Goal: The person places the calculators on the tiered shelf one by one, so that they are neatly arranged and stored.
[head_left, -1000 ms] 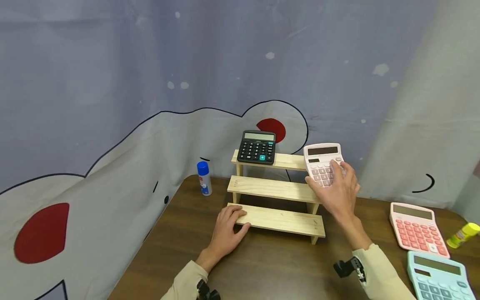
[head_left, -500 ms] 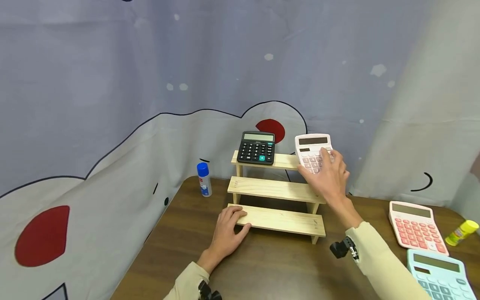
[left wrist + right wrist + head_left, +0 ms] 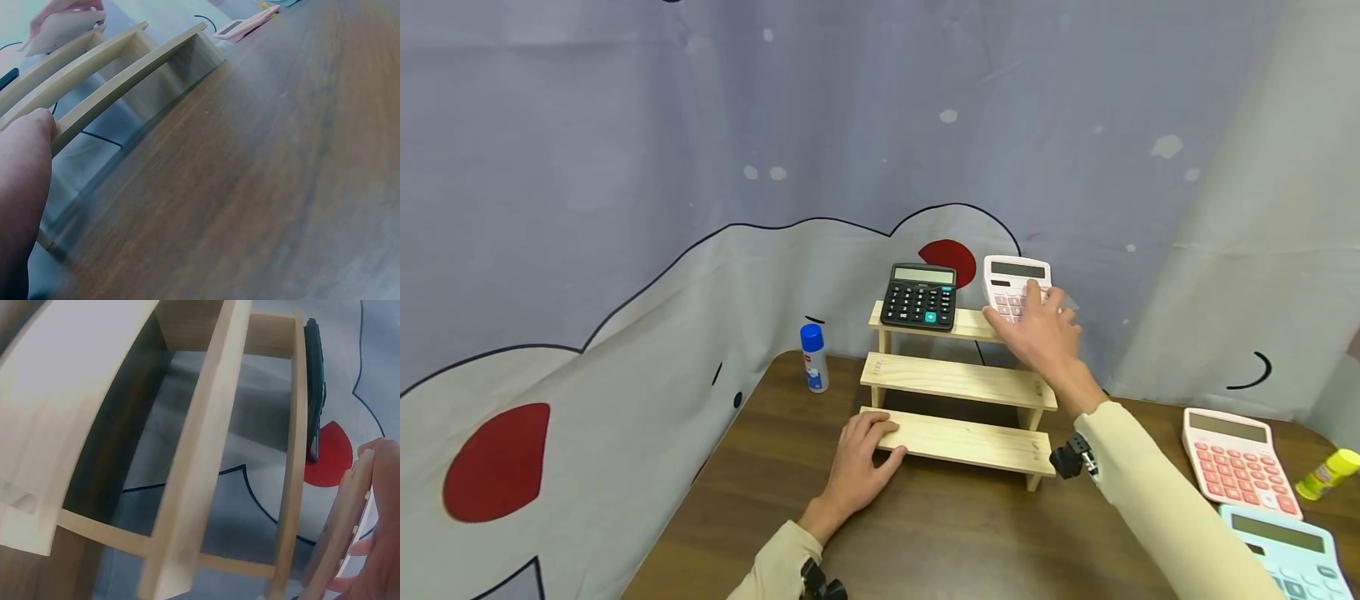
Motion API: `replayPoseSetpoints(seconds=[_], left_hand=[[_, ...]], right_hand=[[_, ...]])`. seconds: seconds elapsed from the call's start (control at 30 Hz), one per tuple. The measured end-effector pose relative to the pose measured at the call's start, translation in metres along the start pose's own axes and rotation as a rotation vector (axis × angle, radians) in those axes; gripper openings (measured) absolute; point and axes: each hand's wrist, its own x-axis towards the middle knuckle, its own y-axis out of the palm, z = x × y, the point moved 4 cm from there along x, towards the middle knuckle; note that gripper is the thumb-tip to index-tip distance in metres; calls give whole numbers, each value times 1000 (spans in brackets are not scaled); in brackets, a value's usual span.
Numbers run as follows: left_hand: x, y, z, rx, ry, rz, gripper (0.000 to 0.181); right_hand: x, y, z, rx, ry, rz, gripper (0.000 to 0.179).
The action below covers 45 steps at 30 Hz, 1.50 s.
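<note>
My right hand point(image 3: 1043, 335) holds a pale pink calculator point(image 3: 1006, 287) over the right part of the top tier of a wooden three-tier stand point(image 3: 958, 377). Its thumb is at the left edge and its fingers reach over the keys. In the right wrist view the calculator point(image 3: 344, 515) appears edge-on, tilted beside the top board; whether it touches the board I cannot tell. My left hand point(image 3: 856, 467) grips the left end of the lowest board, fingers on top and thumb at the front edge. A black calculator point(image 3: 919, 298) leans back on the top tier's left end.
On the brown table point(image 3: 940, 533), a blue-capped bottle point(image 3: 815, 360) stands left of the stand. At the right lie a pink calculator point(image 3: 1236, 462), a light blue calculator point(image 3: 1285, 550) and a yellow glue stick point(image 3: 1328, 475). A patterned curtain point(image 3: 775, 283) hangs behind.
My right hand has carried the pale pink calculator up, away from me and slightly left, over the top tier. The left hand stays at the lowest board.
</note>
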Motion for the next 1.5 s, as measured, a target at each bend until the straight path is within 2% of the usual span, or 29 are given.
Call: replayPoseSetpoints(seconds=[0.27, 0.53, 0.67, 0.83, 0.97, 1.13, 1.5], left_hand=[[-1, 4, 2, 8, -17, -8, 31], [1, 1, 0, 6, -2, -6, 30], [3, 1, 0, 4, -10, 6, 30], [4, 2, -1, 3, 6, -12, 31], [4, 5, -1, 8, 10, -12, 31], [5, 7, -1, 12, 2, -4, 31], [5, 7, -2, 3, -10, 9, 30]], right_hand=[[14, 0, 20, -92, 17, 99, 96], [24, 4, 26, -174, 96, 144, 94], [29, 7, 29, -172, 120, 135, 94], [30, 12, 33, -191, 127, 123, 92], [29, 16, 32, -229, 144, 118, 91], [30, 17, 30, -227, 160, 90, 89], [26, 22, 28, -271, 182, 111, 93]])
